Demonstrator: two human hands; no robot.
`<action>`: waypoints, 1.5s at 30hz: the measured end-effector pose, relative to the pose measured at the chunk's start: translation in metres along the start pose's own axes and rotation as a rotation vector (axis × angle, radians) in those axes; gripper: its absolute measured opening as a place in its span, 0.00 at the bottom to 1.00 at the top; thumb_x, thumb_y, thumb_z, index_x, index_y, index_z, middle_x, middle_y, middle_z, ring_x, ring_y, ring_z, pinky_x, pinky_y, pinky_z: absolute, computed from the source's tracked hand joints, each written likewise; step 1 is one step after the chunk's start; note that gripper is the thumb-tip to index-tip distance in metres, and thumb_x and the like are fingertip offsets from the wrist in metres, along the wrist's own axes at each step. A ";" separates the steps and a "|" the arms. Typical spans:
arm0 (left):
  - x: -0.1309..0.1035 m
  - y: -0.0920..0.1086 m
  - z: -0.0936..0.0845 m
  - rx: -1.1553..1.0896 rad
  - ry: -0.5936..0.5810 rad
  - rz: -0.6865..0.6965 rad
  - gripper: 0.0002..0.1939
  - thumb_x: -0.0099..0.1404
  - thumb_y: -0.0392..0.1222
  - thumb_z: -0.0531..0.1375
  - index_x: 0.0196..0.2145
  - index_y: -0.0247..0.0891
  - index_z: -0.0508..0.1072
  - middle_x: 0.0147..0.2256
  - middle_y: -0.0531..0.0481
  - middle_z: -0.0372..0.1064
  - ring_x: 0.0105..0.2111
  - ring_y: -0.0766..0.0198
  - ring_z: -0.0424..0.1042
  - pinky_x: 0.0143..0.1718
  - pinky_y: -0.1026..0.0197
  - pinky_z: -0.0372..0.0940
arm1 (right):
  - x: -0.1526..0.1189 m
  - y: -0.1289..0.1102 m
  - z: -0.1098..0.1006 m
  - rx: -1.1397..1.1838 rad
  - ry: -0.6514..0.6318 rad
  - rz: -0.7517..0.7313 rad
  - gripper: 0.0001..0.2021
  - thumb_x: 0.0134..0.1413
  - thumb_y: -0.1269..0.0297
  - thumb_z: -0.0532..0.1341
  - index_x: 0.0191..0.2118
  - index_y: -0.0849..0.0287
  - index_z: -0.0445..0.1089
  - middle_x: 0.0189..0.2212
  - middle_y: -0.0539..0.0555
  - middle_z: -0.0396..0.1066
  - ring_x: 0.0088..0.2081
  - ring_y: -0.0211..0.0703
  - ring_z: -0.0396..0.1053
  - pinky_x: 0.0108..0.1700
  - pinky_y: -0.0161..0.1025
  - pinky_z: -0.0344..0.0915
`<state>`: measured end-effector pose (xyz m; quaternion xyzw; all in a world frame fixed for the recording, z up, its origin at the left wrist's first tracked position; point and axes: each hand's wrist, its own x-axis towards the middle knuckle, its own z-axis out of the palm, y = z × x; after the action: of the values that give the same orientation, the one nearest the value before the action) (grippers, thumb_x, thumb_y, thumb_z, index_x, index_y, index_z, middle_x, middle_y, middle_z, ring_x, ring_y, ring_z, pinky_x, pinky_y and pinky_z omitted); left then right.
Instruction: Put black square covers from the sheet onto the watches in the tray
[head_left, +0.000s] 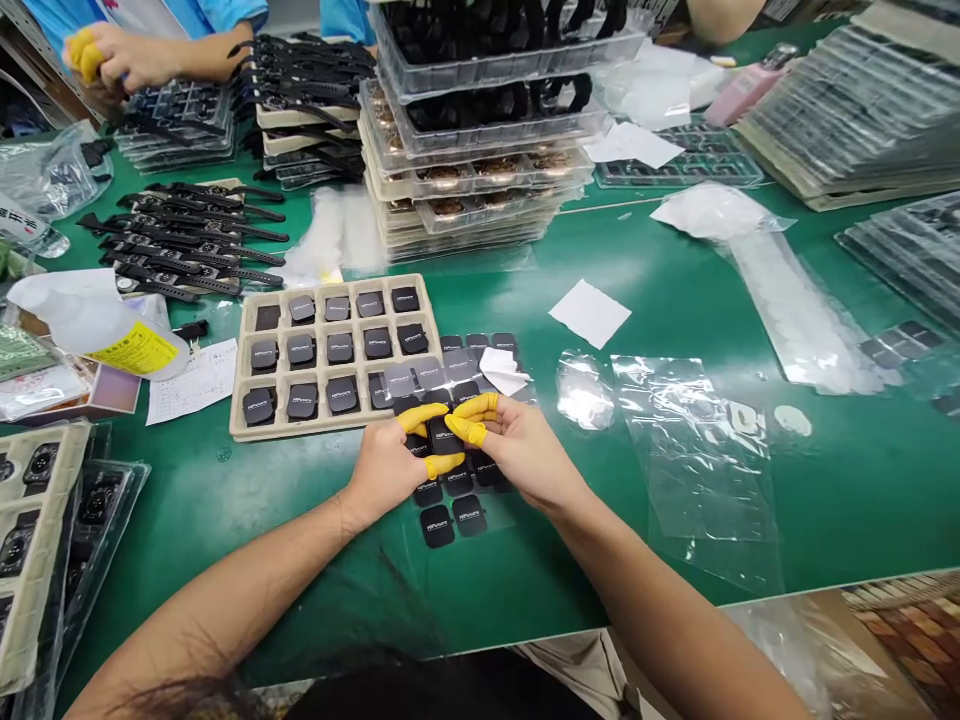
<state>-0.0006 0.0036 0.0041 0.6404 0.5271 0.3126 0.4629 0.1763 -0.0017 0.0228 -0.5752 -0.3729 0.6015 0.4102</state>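
My left hand point(386, 465), with yellow finger cots, grips a small black square watch body point(444, 436) by its sides; white "HiFuture" lettering shows on its face. My right hand point(521, 445), also in yellow cots, has thumb and fingertips pinched at the watch's upper right edge. Beneath both hands lies a clear sheet of black square film stickers point(469, 515) with the same lettering, partly hidden by the hands. Left of it, a beige tray point(236, 425) holds rows of similar black square watch bodies point(302, 402). A crumpled white paper point(504, 370) lies just beyond my right fingers.
Stacked trays of watches point(480, 200) stand behind. Strapped black watches point(195, 240) and a white bottle with yellow label point(112, 330) lie left. Clear plastic sheets point(697, 460) and a white paper square point(591, 312) lie right. Across the table is another person's hand point(124, 60).
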 end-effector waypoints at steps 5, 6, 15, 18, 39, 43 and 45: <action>0.000 -0.002 0.001 0.006 -0.014 -0.002 0.28 0.52 0.41 0.73 0.52 0.43 0.78 0.40 0.52 0.81 0.37 0.60 0.79 0.43 0.59 0.73 | -0.001 0.000 0.001 -0.037 0.019 -0.006 0.22 0.36 0.50 0.76 0.35 0.58 0.75 0.32 0.54 0.78 0.35 0.45 0.75 0.38 0.43 0.73; 0.000 -0.002 0.001 0.008 -0.016 -0.001 0.28 0.52 0.41 0.73 0.52 0.43 0.78 0.40 0.52 0.81 0.37 0.60 0.79 0.43 0.59 0.73 | -0.001 0.000 0.001 -0.041 0.023 -0.009 0.22 0.36 0.49 0.76 0.35 0.58 0.75 0.32 0.54 0.78 0.34 0.45 0.75 0.38 0.43 0.73; 0.000 -0.001 0.000 0.041 -0.018 -0.012 0.29 0.51 0.40 0.73 0.52 0.43 0.78 0.39 0.52 0.81 0.37 0.60 0.79 0.43 0.59 0.73 | -0.002 -0.001 0.004 -0.102 0.056 -0.043 0.21 0.37 0.49 0.75 0.34 0.58 0.76 0.32 0.54 0.77 0.34 0.45 0.74 0.36 0.42 0.73; 0.000 0.000 0.001 0.048 -0.010 -0.016 0.29 0.51 0.40 0.73 0.52 0.44 0.78 0.39 0.52 0.81 0.37 0.60 0.79 0.44 0.58 0.74 | -0.002 0.000 0.005 -0.118 0.061 -0.056 0.21 0.38 0.48 0.75 0.34 0.58 0.76 0.32 0.55 0.78 0.34 0.45 0.74 0.36 0.43 0.73; 0.000 0.001 0.000 0.035 -0.028 -0.025 0.29 0.51 0.42 0.73 0.52 0.42 0.77 0.42 0.50 0.82 0.40 0.58 0.80 0.45 0.57 0.74 | -0.004 -0.001 0.007 -0.116 0.082 -0.035 0.21 0.37 0.50 0.76 0.35 0.58 0.75 0.33 0.54 0.77 0.33 0.43 0.73 0.35 0.40 0.71; 0.000 0.001 0.000 0.039 -0.018 -0.023 0.29 0.51 0.41 0.73 0.52 0.41 0.78 0.41 0.51 0.82 0.38 0.59 0.80 0.44 0.58 0.74 | -0.005 -0.001 0.007 -0.138 0.080 -0.040 0.21 0.38 0.50 0.75 0.35 0.58 0.75 0.33 0.54 0.77 0.33 0.43 0.73 0.35 0.40 0.71; -0.001 0.002 0.001 0.044 -0.010 -0.015 0.28 0.51 0.41 0.73 0.52 0.42 0.78 0.41 0.51 0.82 0.39 0.59 0.80 0.45 0.58 0.74 | -0.006 0.001 0.007 -0.167 0.081 -0.050 0.20 0.40 0.50 0.74 0.36 0.58 0.74 0.33 0.54 0.77 0.34 0.44 0.73 0.35 0.40 0.71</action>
<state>0.0003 0.0030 0.0053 0.6482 0.5360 0.2943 0.4538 0.1695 -0.0074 0.0247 -0.6218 -0.4190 0.5341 0.3905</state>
